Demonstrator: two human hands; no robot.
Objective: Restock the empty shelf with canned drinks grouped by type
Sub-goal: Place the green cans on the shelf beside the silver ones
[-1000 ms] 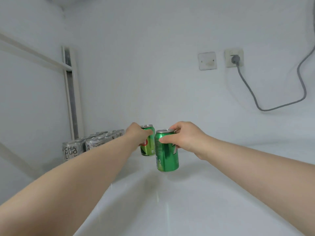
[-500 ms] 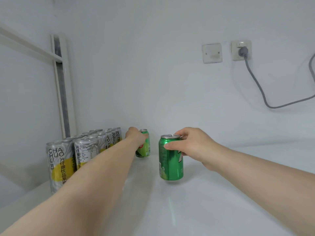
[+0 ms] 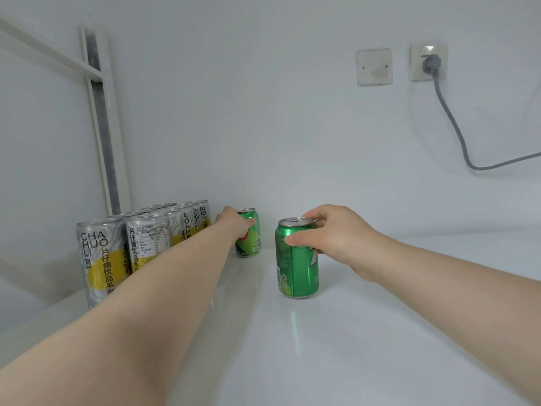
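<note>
Now lowered onto shelf [image 3: 380, 332]: my left hand [image 3: 234, 222] grips far green can [image 3: 250, 238] by silver cans [image 3: 146, 238], right hand [image 3: 336, 232] grips near green can [image 3: 295, 265]; green group begun.

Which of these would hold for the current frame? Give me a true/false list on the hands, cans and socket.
1. The left hand grips the far green can beside the silver-and-yellow cans. True.
2. The right hand holds nothing. False: it grips the near green can around its top.
3. The near green can lies on its side. False: it is upright on the shelf.
4. The silver-and-yellow cans stand at the shelf's left end. True.
5. The wall socket is unused. False: a grey plug with a cable sits in it.
</note>
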